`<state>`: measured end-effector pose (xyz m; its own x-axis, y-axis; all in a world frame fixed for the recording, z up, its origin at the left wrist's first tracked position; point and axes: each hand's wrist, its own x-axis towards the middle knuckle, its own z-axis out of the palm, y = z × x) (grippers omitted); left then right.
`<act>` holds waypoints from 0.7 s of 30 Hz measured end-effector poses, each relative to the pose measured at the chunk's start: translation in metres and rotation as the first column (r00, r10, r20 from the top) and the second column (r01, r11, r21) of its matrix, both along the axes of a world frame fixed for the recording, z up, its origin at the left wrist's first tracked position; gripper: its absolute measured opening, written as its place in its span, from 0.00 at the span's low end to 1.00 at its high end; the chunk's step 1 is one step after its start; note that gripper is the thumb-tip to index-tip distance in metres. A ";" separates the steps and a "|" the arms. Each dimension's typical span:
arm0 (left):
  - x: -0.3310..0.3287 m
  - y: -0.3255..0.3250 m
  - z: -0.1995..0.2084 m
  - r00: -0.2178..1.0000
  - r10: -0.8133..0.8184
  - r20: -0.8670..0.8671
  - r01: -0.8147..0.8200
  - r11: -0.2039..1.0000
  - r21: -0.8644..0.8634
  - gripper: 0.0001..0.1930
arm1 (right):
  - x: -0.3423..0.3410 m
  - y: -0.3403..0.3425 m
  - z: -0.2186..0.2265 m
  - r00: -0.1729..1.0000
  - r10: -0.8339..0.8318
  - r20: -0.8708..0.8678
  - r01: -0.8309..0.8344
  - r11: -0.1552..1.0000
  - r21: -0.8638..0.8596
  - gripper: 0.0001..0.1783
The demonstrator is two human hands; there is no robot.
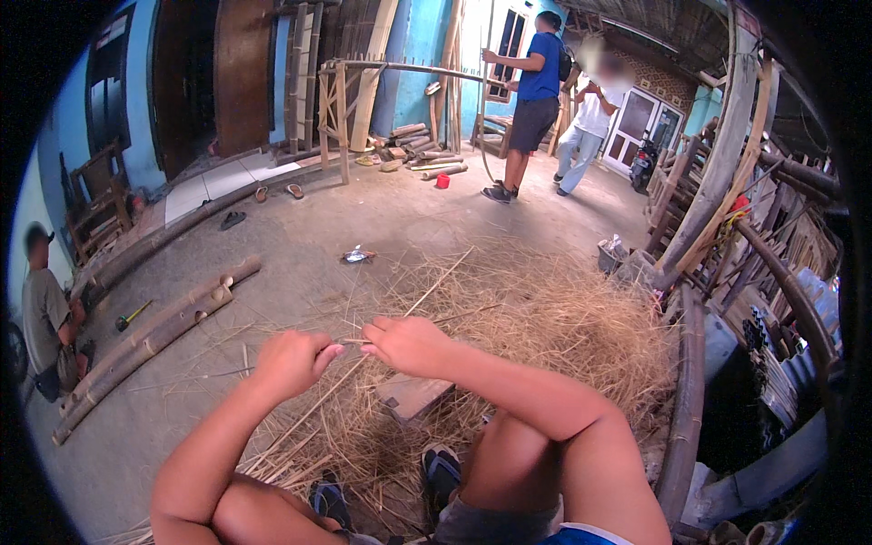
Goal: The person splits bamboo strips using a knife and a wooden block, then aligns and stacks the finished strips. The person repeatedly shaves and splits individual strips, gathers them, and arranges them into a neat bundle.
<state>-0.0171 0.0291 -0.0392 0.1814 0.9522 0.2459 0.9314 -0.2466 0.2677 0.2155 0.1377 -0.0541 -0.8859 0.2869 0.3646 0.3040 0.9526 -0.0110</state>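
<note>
My left hand [295, 363] is closed, its thumb stretched toward my right hand; what its fingers hold is hidden. Close beside it, my right hand [404, 345] pinches a thin bamboo strip, its fingers bent over. A long pale bamboo strip [439, 279] runs slantwise past both hands, from the far right down toward my left knee. Below my right wrist lies a wooden block [416, 396] among the shavings. A heap of dry bamboo shavings [581, 318] spreads in front and to the right.
Bamboo poles [154, 341] lie on the left, near a tape measure [136, 313] and a seated person [47, 313]. Two people [536, 91] stand at the back, by a bamboo rack [400, 66] and a red cup [442, 182]. A bamboo rail [686, 400] borders the right.
</note>
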 end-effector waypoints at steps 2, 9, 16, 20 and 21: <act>-0.001 0.003 -0.007 0.992 -0.045 0.114 0.046 0.999 -0.002 0.17 | 0.003 0.004 0.002 1.000 0.011 -0.014 -0.010 0.999 0.048 0.17; -0.003 0.014 -0.021 0.803 0.032 0.594 0.162 0.949 -0.271 0.19 | 0.006 0.009 0.004 0.997 -0.056 0.051 0.050 0.991 0.124 0.12; 0.016 0.021 -0.007 0.401 0.109 0.910 0.053 0.988 -0.142 0.19 | -0.001 0.011 0.022 0.938 -0.073 -0.338 0.131 0.980 0.151 0.10; 0.032 0.022 0.003 0.247 0.080 0.966 -0.006 0.997 -0.081 0.17 | -0.010 0.003 0.028 0.898 -0.152 -0.414 0.170 0.985 0.007 0.10; 0.038 0.021 0.004 0.163 0.038 0.986 0.019 0.999 -0.042 0.17 | -0.015 -0.003 0.027 0.855 -0.201 -0.478 0.219 0.976 -0.018 0.11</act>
<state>0.0208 0.0505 -0.0349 -0.1953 0.9643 0.1789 -0.1166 -0.2040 0.9720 0.2002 0.1345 -0.0272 -0.5238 0.4253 0.7381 0.4631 0.8694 -0.1723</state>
